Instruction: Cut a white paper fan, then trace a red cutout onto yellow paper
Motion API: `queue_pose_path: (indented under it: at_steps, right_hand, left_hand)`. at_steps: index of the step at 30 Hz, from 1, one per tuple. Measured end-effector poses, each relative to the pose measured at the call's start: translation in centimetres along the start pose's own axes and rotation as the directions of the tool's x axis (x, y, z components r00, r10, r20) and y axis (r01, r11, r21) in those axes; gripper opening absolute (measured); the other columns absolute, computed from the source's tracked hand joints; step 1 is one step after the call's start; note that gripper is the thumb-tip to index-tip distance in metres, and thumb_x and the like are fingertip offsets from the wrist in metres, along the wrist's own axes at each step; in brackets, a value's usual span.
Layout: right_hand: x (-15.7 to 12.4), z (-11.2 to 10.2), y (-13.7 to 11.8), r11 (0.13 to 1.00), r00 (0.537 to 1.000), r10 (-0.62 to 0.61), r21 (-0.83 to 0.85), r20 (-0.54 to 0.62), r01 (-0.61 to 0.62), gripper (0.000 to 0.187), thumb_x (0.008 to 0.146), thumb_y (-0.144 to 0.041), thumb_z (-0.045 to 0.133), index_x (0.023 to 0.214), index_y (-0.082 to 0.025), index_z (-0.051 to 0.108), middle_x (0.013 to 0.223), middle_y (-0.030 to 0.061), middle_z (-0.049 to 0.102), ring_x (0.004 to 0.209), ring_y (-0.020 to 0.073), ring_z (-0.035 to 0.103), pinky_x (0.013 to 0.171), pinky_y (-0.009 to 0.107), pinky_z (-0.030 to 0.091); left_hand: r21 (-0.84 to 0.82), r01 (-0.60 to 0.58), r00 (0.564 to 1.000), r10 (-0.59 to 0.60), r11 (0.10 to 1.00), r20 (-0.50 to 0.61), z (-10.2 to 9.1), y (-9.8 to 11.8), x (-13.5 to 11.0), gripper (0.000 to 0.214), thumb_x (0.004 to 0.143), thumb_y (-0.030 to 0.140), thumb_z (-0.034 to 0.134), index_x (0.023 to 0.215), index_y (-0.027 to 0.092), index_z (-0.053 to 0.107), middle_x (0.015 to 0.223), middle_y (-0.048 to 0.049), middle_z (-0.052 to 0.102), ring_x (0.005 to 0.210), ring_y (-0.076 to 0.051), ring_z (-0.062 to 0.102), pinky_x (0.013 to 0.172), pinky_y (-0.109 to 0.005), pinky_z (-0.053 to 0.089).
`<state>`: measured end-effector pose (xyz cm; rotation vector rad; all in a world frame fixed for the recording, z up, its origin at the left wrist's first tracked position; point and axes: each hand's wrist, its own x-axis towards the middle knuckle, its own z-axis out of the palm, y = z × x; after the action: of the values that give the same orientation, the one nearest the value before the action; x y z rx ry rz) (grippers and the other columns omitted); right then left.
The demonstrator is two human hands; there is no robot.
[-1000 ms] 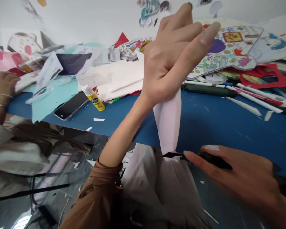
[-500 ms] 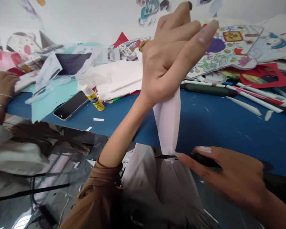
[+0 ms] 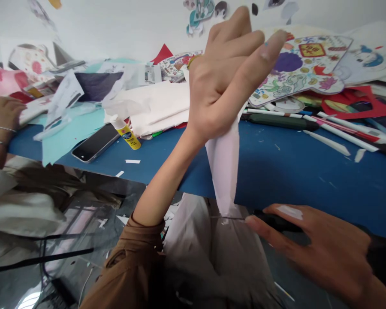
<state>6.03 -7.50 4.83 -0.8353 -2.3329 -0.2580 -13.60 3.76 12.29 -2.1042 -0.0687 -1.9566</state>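
Observation:
My left hand [image 3: 227, 81] is raised above the table edge and pinches the top of a folded pale pink paper [image 3: 224, 171] that hangs straight down. Its fingers point up and to the right. My right hand [image 3: 312, 251] is low at the right and grips a black-handled cutting tool [image 3: 276, 221]. Its thin blade lies flat against the paper's bottom tip. My index finger stretches along the handle toward the blade.
The blue table [image 3: 292, 171] carries a phone [image 3: 96, 142], a glue bottle [image 3: 126, 132], white and teal paper sheets, pens [image 3: 281, 122], white paper sticks and coloured drawings [image 3: 305, 64]. Another person's hand with bracelets [image 3: 3, 118] rests at the far left. Paper scraps lie on the floor below.
My left hand and the paper drifted slightly left. My right hand dropped a little and the blade now lies thin and flat at the paper's tip.

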Motion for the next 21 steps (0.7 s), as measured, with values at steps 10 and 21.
queue_pose_path:
  at_steps: [10,21]
  right_hand:
    - [1.6,-0.4,0.5,0.969,0.979,-0.195,-0.167,-0.052,0.184,0.028,0.088,-0.031,0.056,0.062,-0.022,0.062,0.050,-0.0063,0.062,0.036,0.0073,0.053,0.037,0.021,0.035]
    - [1.6,-0.6,0.7,0.937,0.951,-0.300,-0.209,-0.072,0.280,0.024,0.085,-0.028,0.061,0.063,-0.020,0.067,0.052,-0.0017,0.061,0.042,0.0099,0.056,0.045,0.022,0.039]
  left_hand:
    - [0.004,0.028,0.999,-0.028,1.000,0.018,-0.1,0.2,0.0,0.053,0.094,0.018,0.041,0.044,0.017,0.023,0.051,-0.0025,0.028,0.060,-0.014,0.036,0.065,-0.036,0.023]
    - [0.046,0.034,0.999,-0.035,0.998,0.010,-0.2,0.5,0.1,0.054,0.095,0.022,0.038,0.044,0.018,0.021,0.050,-0.0024,0.027,0.059,-0.015,0.039,0.066,-0.038,0.025]
